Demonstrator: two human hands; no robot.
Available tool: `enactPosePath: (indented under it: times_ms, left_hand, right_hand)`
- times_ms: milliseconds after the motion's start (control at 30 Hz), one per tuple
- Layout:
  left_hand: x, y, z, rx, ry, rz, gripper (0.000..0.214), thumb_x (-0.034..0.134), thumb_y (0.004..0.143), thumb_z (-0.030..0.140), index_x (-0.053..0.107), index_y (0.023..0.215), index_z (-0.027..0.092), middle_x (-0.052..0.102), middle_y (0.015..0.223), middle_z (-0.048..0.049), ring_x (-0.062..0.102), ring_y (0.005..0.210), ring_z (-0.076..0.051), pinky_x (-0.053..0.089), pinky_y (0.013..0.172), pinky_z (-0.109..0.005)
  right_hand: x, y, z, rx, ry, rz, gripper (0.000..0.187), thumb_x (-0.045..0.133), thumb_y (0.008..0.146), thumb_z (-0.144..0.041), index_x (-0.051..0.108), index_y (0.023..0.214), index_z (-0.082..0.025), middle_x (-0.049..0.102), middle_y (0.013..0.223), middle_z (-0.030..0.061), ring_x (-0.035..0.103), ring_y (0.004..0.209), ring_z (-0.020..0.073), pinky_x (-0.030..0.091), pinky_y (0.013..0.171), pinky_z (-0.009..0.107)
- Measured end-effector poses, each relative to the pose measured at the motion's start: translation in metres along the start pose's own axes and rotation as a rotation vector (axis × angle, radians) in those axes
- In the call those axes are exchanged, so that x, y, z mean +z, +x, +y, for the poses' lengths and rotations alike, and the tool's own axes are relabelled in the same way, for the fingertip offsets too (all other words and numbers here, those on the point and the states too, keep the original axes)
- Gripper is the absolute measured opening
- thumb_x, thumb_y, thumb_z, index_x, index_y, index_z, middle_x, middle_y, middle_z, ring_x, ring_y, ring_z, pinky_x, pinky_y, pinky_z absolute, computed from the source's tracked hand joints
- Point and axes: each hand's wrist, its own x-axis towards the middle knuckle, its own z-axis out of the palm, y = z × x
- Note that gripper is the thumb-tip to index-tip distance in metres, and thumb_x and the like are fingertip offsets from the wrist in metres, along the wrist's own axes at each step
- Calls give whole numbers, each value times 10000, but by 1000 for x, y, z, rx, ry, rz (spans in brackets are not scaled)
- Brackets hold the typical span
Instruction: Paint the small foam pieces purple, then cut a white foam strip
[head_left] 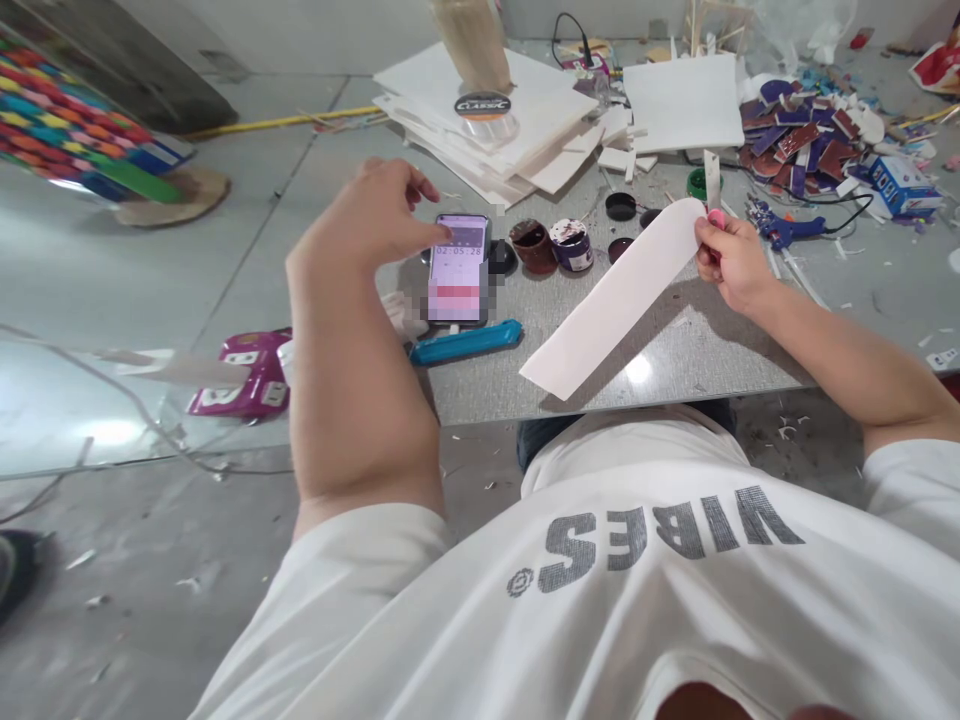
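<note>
My left hand (390, 212) holds nothing; its thumb is stretched over the upper screen of a phone (454, 275), with the other fingers loosely bent and apart. The screen shows a running-time display. My right hand (731, 262) is closed on a long white foam board strip (619, 300) with one rounded end, which slants down toward the table's front edge. The same hand also grips a pink-handled knife (713, 185), its blade pointing up. A blue tool like a box cutter (469, 342) lies just below the phone.
Open paint jars (571, 246) stand right of the phone. White boards (517, 110) are stacked behind, bearing a tape roll (484, 115). Coloured scraps (810, 135) and a blue glue gun (784, 225) lie at right. A purple plastic shell (251, 375) sits at left.
</note>
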Motion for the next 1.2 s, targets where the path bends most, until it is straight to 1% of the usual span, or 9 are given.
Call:
enactPosePath:
  times_ms: [67, 133, 300, 433, 567, 700, 933, 1100, 1200]
  left_hand:
    - [-1, -1, 0, 3, 20, 46, 412, 820, 918, 272, 653, 1283, 177, 564, 1153, -7, 493, 1075, -191, 479, 1249, -425]
    - [-1, -2, 0, -2, 33, 64, 413, 820, 892, 190, 667, 1275, 172, 561, 1085, 14, 497, 1012, -176, 513, 1178, -386]
    - [0, 1, -3, 9, 30, 70, 412, 866, 904, 159, 696, 1279, 162, 541, 1008, 52, 507, 956, -155, 497, 1036, -305]
    - [3, 6, -7, 5, 20, 85, 470, 912, 869, 120, 707, 1291, 142, 531, 979, 70, 503, 924, -139, 423, 876, -244]
    - [4, 10, -10, 17, 17, 51, 497, 939, 879, 180, 708, 1317, 141, 535, 986, 71, 489, 902, -133, 352, 781, -227]
    - [5, 11, -10, 21, 33, 35, 548, 971, 867, 234, 707, 1337, 137, 580, 1051, 55, 473, 921, -140, 359, 807, -222]
    - [2, 9, -8, 10, 67, 35, 568, 934, 905, 270, 693, 1397, 121, 645, 1191, 4, 516, 1001, -164, 450, 939, -267]
    - [2, 8, -9, 9, 67, 46, 539, 918, 920, 301, 703, 1378, 115, 616, 1140, 18, 514, 987, -155, 482, 992, -297]
    - [2, 5, -9, 16, 53, 79, 487, 891, 923, 316, 699, 1340, 153, 624, 1126, 26, 509, 984, -157, 492, 1029, -307]
  right_hand:
    - [0, 0, 0, -4, 8, -5, 631, 902, 933, -657, 419, 813, -270, 463, 594, -67, 268, 470, 72, 157, 448, 258]
    - [-1, 0, 1, -3, 16, -9, 629, 905, 931, -654, 423, 811, -269, 464, 598, -64, 275, 471, 73, 156, 446, 258]
    - [-1, 1, 1, 9, 2, -5, 630, 911, 926, -657, 428, 810, -269, 458, 606, -61, 293, 480, 79, 177, 444, 260]
    - [0, 0, 0, 15, -6, -2, 616, 902, 937, -630, 423, 800, -267, 456, 599, -60, 277, 479, 73, 160, 453, 255]
    - [0, 0, 0, 18, -13, -3, 610, 895, 940, -629, 419, 807, -270, 448, 594, -62, 281, 480, 76, 168, 450, 253]
    - [-2, 1, 1, 8, -15, -12, 621, 902, 924, -655, 421, 822, -276, 451, 599, -64, 290, 476, 81, 176, 443, 254]
    - [0, 1, 1, 21, -36, 3, 606, 879, 936, -654, 413, 840, -278, 433, 597, -68, 275, 490, 87, 184, 447, 258]
    - [1, -1, -1, 27, -34, 7, 619, 895, 906, -652, 411, 813, -277, 436, 595, -61, 270, 502, 92, 171, 466, 266]
    - [2, -2, -3, 35, -34, 12, 601, 892, 906, -634, 421, 802, -274, 444, 605, -50, 273, 517, 100, 162, 479, 271]
